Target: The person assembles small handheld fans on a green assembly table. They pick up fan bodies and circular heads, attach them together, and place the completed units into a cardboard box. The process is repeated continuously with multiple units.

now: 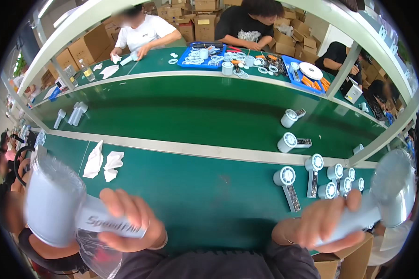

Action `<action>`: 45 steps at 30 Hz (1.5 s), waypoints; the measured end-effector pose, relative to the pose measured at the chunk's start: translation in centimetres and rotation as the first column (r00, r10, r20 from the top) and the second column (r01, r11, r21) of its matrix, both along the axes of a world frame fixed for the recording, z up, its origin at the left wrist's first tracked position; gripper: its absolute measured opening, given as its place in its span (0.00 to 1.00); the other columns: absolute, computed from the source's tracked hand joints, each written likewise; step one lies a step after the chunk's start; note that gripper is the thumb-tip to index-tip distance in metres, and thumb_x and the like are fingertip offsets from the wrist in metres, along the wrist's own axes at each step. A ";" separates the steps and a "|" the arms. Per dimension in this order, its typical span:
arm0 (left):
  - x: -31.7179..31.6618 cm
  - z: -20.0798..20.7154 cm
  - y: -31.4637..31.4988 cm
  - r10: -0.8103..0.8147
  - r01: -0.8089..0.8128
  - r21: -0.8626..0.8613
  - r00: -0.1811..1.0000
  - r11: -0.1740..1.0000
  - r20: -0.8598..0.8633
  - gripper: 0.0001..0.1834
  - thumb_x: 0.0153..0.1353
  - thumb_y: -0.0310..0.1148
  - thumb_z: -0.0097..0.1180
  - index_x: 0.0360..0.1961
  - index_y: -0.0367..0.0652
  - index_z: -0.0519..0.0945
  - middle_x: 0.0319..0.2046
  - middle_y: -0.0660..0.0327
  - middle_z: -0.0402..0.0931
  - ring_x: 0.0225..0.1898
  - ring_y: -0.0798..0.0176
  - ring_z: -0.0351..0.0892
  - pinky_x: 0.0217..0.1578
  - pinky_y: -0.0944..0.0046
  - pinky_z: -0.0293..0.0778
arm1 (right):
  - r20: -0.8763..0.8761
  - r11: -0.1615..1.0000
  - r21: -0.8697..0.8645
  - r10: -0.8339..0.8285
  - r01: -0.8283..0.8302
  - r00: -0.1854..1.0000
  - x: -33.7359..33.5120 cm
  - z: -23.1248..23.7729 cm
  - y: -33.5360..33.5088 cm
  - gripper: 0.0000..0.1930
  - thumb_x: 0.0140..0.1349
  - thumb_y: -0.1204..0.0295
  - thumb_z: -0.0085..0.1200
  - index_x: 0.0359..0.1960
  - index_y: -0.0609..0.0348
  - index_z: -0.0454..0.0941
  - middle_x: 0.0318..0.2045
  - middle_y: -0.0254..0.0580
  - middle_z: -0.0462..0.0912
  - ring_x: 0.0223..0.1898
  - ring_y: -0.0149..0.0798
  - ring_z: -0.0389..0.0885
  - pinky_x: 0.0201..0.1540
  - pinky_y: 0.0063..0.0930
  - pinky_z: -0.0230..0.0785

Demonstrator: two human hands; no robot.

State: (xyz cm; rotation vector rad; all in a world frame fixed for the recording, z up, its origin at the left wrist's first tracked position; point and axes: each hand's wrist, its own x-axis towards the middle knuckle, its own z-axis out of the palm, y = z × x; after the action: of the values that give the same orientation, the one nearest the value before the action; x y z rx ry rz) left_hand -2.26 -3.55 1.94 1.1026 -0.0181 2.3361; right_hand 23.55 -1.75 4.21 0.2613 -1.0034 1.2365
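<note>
While left hand grips done-looking fan, right hand another fan, open-handled units on surface look unfinished tbh.

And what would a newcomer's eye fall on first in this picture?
Probably the pale handheld fan in the left grip at lower left, and a second fan in the right grip at lower right. Then perhaps the cluster of fans on the green table at right, and the blue tray at top centre.
</note>
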 end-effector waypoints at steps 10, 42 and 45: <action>-0.6 -0.5 0.3 0.676 -0.725 0.467 0.669 0.505 0.308 0.20 0.61 0.38 0.47 0.43 0.30 0.62 0.46 0.53 0.63 0.43 0.60 0.65 0.38 0.63 0.66 | -0.413 0.438 0.273 -0.751 0.857 0.515 0.3 -0.7 -0.4 0.24 0.58 0.56 0.48 0.48 0.60 0.61 0.31 0.38 0.63 0.25 0.34 0.63 0.27 0.25 0.56; 3.3 -3.6 5.5 0.526 -0.606 -0.216 0.783 0.766 -0.331 0.17 0.65 0.38 0.36 0.44 0.34 0.66 0.33 0.46 0.71 0.22 0.67 0.67 0.18 0.73 0.62 | 0.587 0.845 -0.215 -0.289 0.489 0.757 -5.3 -1.9 5.8 0.20 0.67 0.62 0.34 0.51 0.67 0.58 0.26 0.41 0.71 0.19 0.28 0.68 0.20 0.20 0.62; 3.4 -3.6 6.5 0.390 -0.513 -0.309 0.838 0.801 -0.381 0.17 0.62 0.36 0.44 0.45 0.31 0.68 0.33 0.47 0.74 0.22 0.68 0.70 0.22 0.74 0.66 | 0.582 0.895 -0.175 -0.243 0.411 0.776 -6.3 -3.5 6.5 0.19 0.68 0.66 0.33 0.54 0.66 0.57 0.26 0.40 0.71 0.20 0.25 0.67 0.22 0.19 0.62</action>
State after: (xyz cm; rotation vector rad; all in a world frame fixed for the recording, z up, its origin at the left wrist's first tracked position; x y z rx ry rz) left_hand 1.13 2.90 -1.65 1.3373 0.9033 2.3783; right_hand 17.23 4.80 0.72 -0.5257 -1.2677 1.1287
